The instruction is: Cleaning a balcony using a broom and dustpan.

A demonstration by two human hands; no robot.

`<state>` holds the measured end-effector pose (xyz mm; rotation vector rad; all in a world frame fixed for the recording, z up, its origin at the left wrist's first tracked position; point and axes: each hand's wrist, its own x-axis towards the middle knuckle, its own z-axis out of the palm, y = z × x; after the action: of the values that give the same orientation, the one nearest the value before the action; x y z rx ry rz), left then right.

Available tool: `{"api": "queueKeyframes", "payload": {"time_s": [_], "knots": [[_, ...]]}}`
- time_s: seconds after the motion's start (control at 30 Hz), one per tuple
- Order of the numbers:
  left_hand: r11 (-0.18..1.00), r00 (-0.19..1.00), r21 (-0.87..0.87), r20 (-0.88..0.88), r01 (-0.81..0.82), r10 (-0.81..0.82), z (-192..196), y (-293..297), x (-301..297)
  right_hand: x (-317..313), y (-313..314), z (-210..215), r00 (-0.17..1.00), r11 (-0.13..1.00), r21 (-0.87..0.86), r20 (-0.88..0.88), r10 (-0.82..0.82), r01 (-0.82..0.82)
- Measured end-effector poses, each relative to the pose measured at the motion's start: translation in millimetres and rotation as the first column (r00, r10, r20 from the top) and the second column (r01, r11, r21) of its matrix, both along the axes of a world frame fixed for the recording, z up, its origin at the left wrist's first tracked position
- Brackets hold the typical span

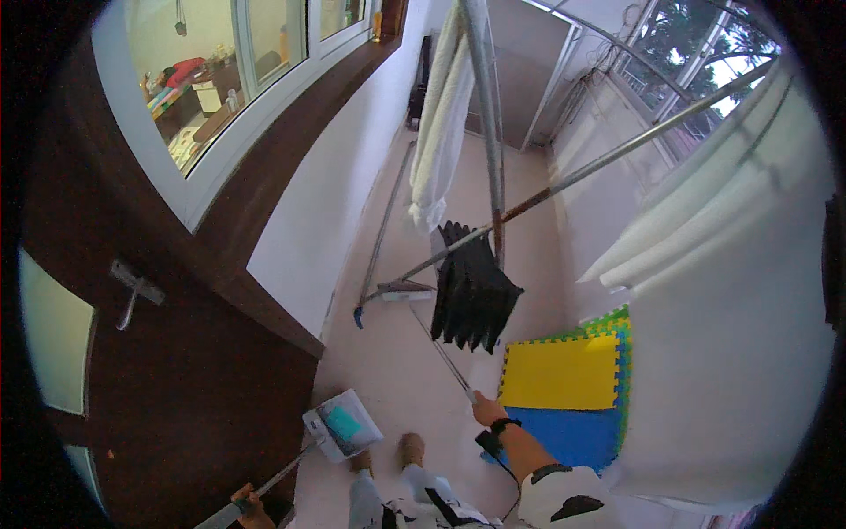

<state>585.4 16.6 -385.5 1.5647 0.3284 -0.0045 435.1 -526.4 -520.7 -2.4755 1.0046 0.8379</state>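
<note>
At the lower left, my left hand (253,509) is closed around the grey handle of a long-handled dustpan (359,404). The white pan rests by my feet, with something teal (342,423) inside it. My right hand (487,409) grips the upper end of a broom's thin handle (448,360), its arm reaching forward. The white-edged broom head (407,295) lies on the floor ahead, beside the foot of a metal drying rack. Part of the broom near its head is close behind a black pleated item (476,289) hanging from the rack.
The metal rack (608,152) crosses the space ahead, with a white towel (441,123) hanging on it. Yellow (561,373) and blue foam mats (564,435) lie at right, beneath a white curtain (705,229). A dark brown door (194,370) stands on my left.
</note>
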Motion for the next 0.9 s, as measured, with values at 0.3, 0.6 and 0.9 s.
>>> {"api": "queueKeyframes", "payload": {"time_s": [0.3,0.6,0.9], "knots": [[0.995,0.992,-0.006,0.079,-0.095,0.095,-27.2,34.8,-57.3,-155.0,86.3,142.9,0.998,0.971,0.237,-0.061,0.029,-0.014],[0.953,0.96,0.117,0.05,-0.28,0.276,-2.4,85.7,-134.4,-160.7,115.4,194.5,0.886,0.6,0.685,-0.149,-0.439,0.413],[0.898,0.904,-0.101,-0.035,-0.428,0.426,12.1,124.3,-198.9,21.6,133.2,211.3,0.855,0.773,-0.434,0.011,0.519,-0.463]]}}
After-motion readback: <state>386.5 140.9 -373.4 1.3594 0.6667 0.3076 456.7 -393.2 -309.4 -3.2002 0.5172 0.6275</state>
